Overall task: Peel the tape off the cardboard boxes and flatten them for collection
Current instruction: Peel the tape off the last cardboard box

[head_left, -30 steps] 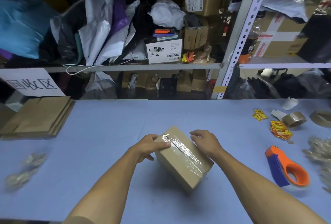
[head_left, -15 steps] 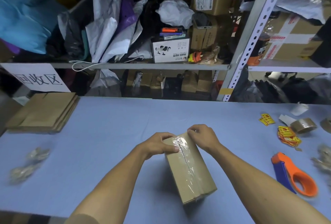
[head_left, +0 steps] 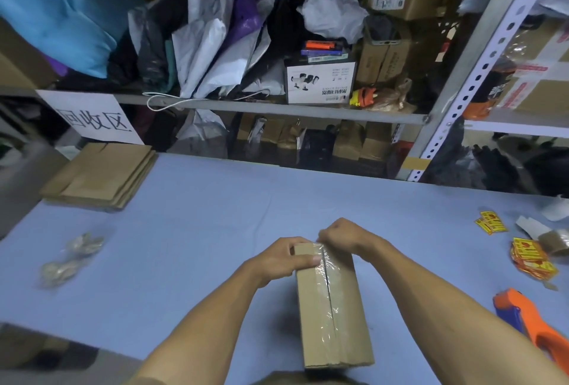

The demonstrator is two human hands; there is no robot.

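Box has swung round since a second ago: it sat diagonal across the worktop, now its long axis runs straight away from you, taped seam up, near the front edge. That puts the far end of the tape right under both hands, so my read is you're set up to start the peel from that end.

Your left hand grips the far left corner, thumb flat across the top next to the tape. Your right hand is curled over the far edge at the tape's end; looks like it's picking at or pinching the tape, but the fingertips are hidden, so can't confirm. Tape is on along the whole seam, flaps closed. Contents of the box: can't tell.

Outward:
- Stack of flattened cardboard at far left, under the white sign. Likely the collection pile.
- Wads of clear peeled tape on the left.
- Orange tape dispenser at right, tape roll and yellow-red stickers beyond it.
- Shelves behind hold bags and more cartons; nothing there is in play.
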